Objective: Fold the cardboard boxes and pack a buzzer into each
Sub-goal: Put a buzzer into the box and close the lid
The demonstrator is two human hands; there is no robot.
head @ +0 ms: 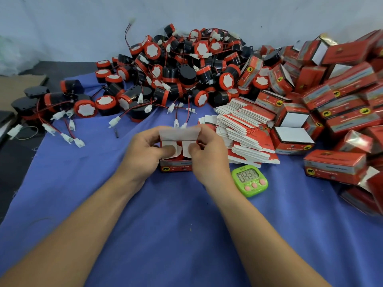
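White side flaps [186,144] of a red box [176,165] lie under the two thumbs. The left hand [143,156] and the right hand [207,160] curl around this box and pinch it, the other fingers behind the raised lid flap [179,132]. The box stands on the blue cloth [165,224], near the stack of flat boxes [244,129] and the green timer [249,181]. Buzzers [182,65] are piled behind, folded boxes [342,100] at the right.

A box [176,162] sits centre on the tabletop [165,235]; buzzers [176,65] are heaped behind it, flat blanks [244,129] stacked right, folded boxes [342,90] far right, a timer [249,181] nearer.
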